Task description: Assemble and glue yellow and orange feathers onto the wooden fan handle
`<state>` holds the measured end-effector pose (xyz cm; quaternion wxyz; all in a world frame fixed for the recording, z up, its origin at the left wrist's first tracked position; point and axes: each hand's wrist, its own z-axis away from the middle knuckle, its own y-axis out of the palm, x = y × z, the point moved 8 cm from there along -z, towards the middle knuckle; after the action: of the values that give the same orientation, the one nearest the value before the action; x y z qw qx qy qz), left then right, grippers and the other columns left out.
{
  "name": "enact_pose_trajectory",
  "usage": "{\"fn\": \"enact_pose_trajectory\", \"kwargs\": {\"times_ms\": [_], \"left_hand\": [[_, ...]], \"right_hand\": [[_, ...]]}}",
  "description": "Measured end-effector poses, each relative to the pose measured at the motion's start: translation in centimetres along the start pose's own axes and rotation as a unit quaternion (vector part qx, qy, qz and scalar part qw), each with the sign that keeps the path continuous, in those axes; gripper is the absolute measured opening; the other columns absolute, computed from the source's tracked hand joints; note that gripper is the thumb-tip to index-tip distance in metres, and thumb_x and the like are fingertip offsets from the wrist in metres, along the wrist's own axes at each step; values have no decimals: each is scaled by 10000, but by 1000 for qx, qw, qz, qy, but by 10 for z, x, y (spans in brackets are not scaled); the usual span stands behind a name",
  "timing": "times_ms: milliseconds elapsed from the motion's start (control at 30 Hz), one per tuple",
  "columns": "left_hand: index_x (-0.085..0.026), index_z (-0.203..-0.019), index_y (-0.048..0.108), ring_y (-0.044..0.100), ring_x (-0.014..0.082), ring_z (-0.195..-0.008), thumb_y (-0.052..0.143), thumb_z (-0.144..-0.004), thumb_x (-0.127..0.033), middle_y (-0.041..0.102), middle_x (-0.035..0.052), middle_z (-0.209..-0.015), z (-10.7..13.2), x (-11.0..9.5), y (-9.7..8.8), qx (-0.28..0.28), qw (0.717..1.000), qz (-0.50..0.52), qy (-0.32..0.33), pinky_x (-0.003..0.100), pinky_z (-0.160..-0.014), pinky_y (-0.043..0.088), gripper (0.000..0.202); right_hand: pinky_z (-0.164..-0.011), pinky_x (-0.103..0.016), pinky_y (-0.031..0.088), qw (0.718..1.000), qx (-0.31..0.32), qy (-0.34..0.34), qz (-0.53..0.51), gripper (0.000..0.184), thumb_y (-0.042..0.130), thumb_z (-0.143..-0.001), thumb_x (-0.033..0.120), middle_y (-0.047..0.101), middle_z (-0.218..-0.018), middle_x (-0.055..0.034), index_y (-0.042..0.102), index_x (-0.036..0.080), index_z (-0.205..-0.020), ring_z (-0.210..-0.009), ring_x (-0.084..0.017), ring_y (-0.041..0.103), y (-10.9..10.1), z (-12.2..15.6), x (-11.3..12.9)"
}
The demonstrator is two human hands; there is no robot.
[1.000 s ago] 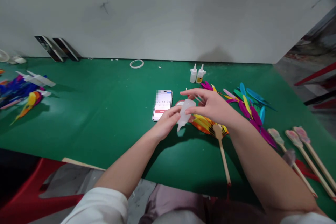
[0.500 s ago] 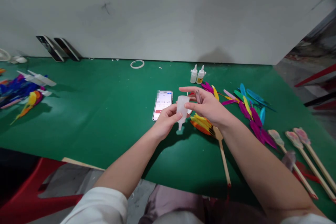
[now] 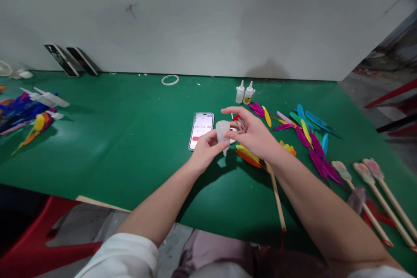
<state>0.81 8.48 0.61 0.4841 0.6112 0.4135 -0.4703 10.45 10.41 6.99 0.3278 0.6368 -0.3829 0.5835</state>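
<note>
Between my hands is a translucent white squeeze bottle, held above the table with its nozzle pointing down. My left hand is closed around its lower left side, thumb in front. My right hand has its thumb against the bottle's right side, index finger stretched out above the base; its other fingers are partly hidden. Just left of the bottle lies a phone showing a timer. Below my right hand, a wooden stick with yellow and orange feathers at its head rests on the table.
Two small white bottles stand near the wall. Loose coloured feathers and several wooden sticks lie to the right. More feathers are far left. A white ring and two leaning phones sit toward the back.
The squeeze bottle has tilted, showing more of its base, and its nozzle has risen slightly. My right hand has shifted a little left and its fingers have moved.
</note>
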Motion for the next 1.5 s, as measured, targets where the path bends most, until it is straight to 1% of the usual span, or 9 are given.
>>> {"fn": "enact_pose_trajectory", "kwargs": {"times_ms": [167,300,467,600,767,900,1167,1267,1500], "left_hand": [[-166,-974,652,598,180,-847,629,-734,-430,671,67,-950,2,-10,-3,-34,995,-95,23,294,-730,454,358],[-149,-931,658,567,154,-739,584,-761,-455,656,61,-834,4,-8,-5,-37,996,-82,22,270,-652,439,358],[-140,-903,651,509,123,-605,585,-737,-499,602,31,-700,5,1,-7,-29,997,-66,11,240,-548,382,401],[-150,-925,642,530,141,-656,539,-766,-514,627,45,-773,5,-2,-3,-4,995,-99,21,264,-604,406,410],[-185,-1000,614,548,222,-949,518,-803,-448,639,74,-986,7,-27,1,-49,933,-328,142,363,-844,394,342],[-191,-940,606,558,205,-839,578,-768,-418,641,52,-863,10,-36,2,-94,881,-423,191,337,-757,412,287],[-178,-925,580,548,200,-860,400,-866,-387,613,65,-882,15,-37,8,-39,911,-351,215,339,-780,418,281],[-172,-982,568,545,213,-927,342,-887,-391,607,84,-965,15,-35,11,-8,921,-319,223,350,-815,415,328],[-171,-871,577,545,215,-821,385,-845,-367,609,77,-815,19,-40,10,-51,859,-430,275,365,-742,421,276]], "right_hand": [[-647,-267,483,999,10,8,31,358,659,-708,262,618,-884,-19,585,225,-1056,-811,-144,581,-7,-5,-8],[-676,-276,461,998,36,37,29,266,553,-799,398,620,-779,-21,648,179,-913,-698,-111,552,-7,-7,-16],[-653,-265,447,994,72,82,13,236,644,-715,368,604,-719,-6,641,159,-824,-661,-107,542,-1,-3,-22],[-631,-260,436,994,74,81,21,221,656,-688,348,601,-714,-3,633,156,-796,-641,-103,533,-1,-3,-21],[-572,-253,417,994,10,58,91,268,680,-651,365,628,-787,-19,635,166,-825,-597,-97,498,-9,-5,-17],[-582,-260,415,987,-17,42,152,276,705,-619,381,641,-939,-39,630,186,-800,-633,-106,503,-9,-5,-15],[-705,-271,451,991,122,51,10,286,652,-718,379,637,-843,-11,650,180,-923,-758,-130,567,9,-2,-19],[-691,-275,463,989,127,72,-24,304,688,-687,368,632,-811,-13,644,166,-910,-731,-126,569,12,0,-23],[-610,-267,456,997,68,40,2,281,744,-615,317,608,-1109,-61,658,183,-846,-675,-98,547,6,0,-15]]}}
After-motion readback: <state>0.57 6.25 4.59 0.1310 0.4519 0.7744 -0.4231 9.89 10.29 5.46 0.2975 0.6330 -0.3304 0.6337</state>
